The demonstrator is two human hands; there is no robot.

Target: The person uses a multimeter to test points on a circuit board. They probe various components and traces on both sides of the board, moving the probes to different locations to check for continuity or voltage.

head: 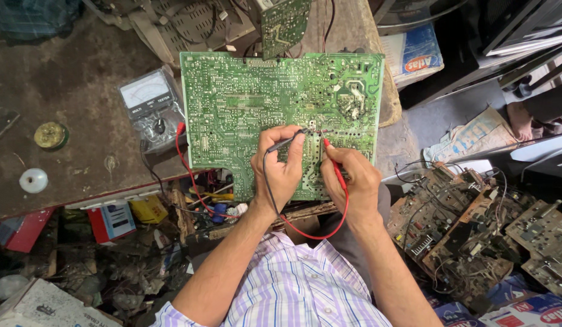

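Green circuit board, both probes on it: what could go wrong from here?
1. The black probe and red probe tips sit close together on dense solder joints of the green board; a slip by the left hand or right hand might bridge pads.
2. The board overhangs the bench edge, so pressure could tip it.
3. The red lead loops below and could snag.

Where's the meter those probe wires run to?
In the head view, the grey meter lies on the workbench just left of the green circuit board, up and left of the left hand.
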